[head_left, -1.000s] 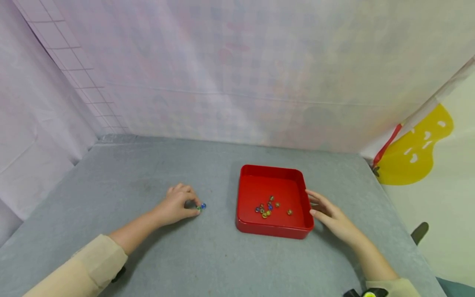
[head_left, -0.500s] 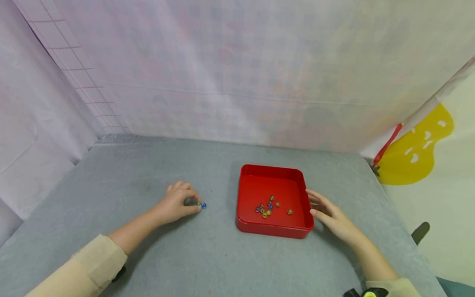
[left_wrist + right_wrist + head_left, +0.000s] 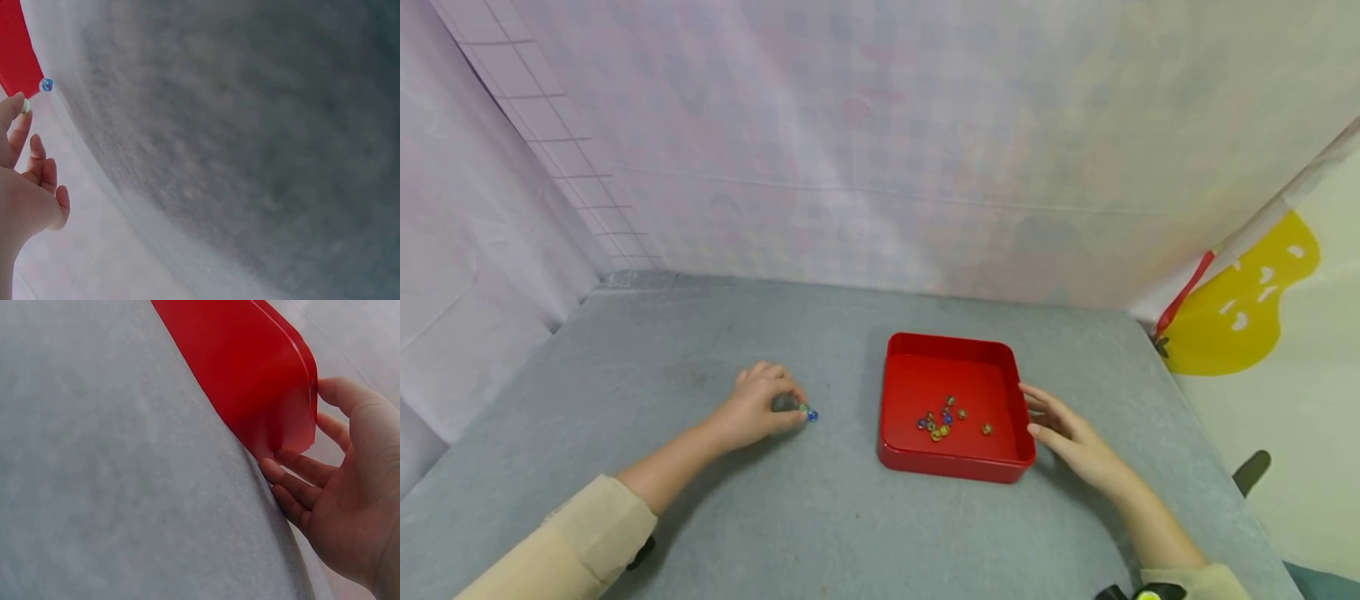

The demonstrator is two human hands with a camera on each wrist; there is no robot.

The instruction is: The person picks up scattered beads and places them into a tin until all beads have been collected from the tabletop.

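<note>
My left hand (image 3: 760,402) pinches a pale green marble (image 3: 25,106) between thumb and forefinger, low over the table; the other fingers curl loosely. Right beside those fingertips lies a blue marble (image 3: 813,416), which also shows in the left wrist view. To the right stands a shallow red square tray (image 3: 951,465), with several yellowish and blue marbles (image 3: 944,431) scattered across its floor. My right hand (image 3: 1071,437) rests against the tray's right outer wall. In the right wrist view its thumb touches near the rim and its relaxed fingers reach the lower side.
A grey cloth covers the table (image 3: 820,533). Pale patterned sheets (image 3: 865,167) hang behind it and on the left. Beyond the right edge of the table, a yellow shape with white spots (image 3: 1232,308) shows on the wall.
My left fingertips have come together on the green marble and moved it slightly away, next to the blue one. The right hand and the tray have stayed in place.
</note>
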